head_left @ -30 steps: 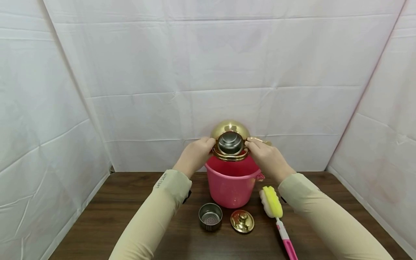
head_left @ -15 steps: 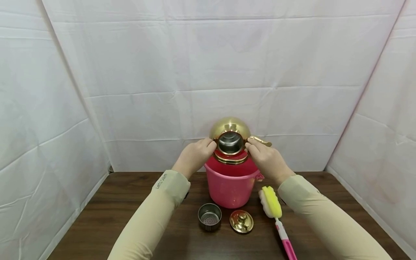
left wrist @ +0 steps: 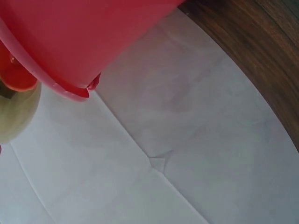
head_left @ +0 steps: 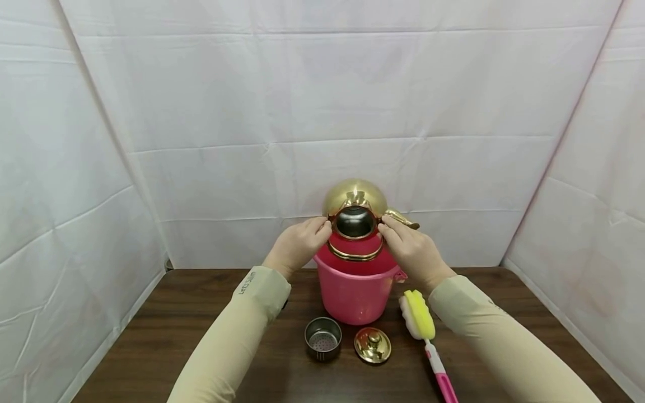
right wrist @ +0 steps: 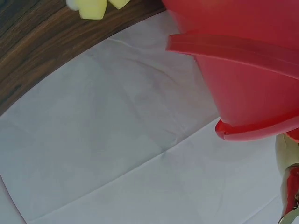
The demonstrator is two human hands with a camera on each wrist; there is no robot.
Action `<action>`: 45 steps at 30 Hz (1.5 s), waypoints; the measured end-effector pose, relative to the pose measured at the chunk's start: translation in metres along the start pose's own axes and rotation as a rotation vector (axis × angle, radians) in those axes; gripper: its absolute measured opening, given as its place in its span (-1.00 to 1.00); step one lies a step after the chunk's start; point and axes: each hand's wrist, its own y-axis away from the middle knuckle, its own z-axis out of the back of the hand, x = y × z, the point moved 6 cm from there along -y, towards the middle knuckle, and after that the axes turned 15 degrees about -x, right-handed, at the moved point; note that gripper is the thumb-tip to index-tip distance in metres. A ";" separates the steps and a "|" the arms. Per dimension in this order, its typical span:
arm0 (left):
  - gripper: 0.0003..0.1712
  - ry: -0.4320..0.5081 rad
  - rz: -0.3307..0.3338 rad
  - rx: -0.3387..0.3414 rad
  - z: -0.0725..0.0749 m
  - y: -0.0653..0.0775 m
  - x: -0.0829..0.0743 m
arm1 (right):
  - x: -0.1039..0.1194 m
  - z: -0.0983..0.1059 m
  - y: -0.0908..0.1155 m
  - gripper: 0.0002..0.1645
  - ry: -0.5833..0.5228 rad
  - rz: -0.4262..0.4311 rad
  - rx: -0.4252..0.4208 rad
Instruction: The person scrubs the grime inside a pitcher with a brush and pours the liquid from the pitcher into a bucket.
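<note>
A shiny gold teapot (head_left: 355, 192) is tipped above the pink bucket (head_left: 355, 296), its round mouth facing me in the head view. My left hand (head_left: 297, 246) grips its left side by the rim. On the other side my right hand (head_left: 415, 250) pinches it near the spout (head_left: 401, 219), which points right. Below the mouth hangs the curved gold handle (head_left: 355, 257), over the bucket's opening. In the left wrist view only a piece of the teapot (left wrist: 19, 112) shows beside the bucket (left wrist: 88, 37). Neither wrist view shows the hands.
On the dark wooden table (head_left: 201, 336), a metal strainer cup (head_left: 323, 338) and a gold lid (head_left: 372, 345) stand in front of the bucket. A yellow and white sponge brush (head_left: 420, 319) with a pink handle lies to the right. White sheets (head_left: 282, 112) enclose the back and sides.
The teapot has tipped farther, its body a little higher and its mouth looking narrower. Its handle has swung lower toward the bucket. Both hands keep their hold.
</note>
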 end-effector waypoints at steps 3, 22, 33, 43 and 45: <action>-0.88 -0.005 0.008 -0.007 0.000 0.002 0.001 | 0.001 -0.001 -0.001 -0.65 0.019 -0.031 -0.013; -0.89 -0.008 0.026 -0.006 0.000 0.008 0.002 | 0.006 -0.017 -0.003 -0.74 0.146 -0.104 0.001; -0.82 0.002 0.015 -0.022 -0.002 0.011 0.000 | 0.004 -0.017 0.000 -0.85 0.052 -0.078 0.041; -0.84 -0.003 -0.001 -0.036 -0.001 0.005 0.001 | 0.000 -0.011 -0.007 -0.78 0.022 0.034 0.063; -0.83 -0.004 -0.002 -0.040 -0.001 0.002 0.002 | -0.001 -0.011 -0.007 -0.78 0.022 0.052 0.079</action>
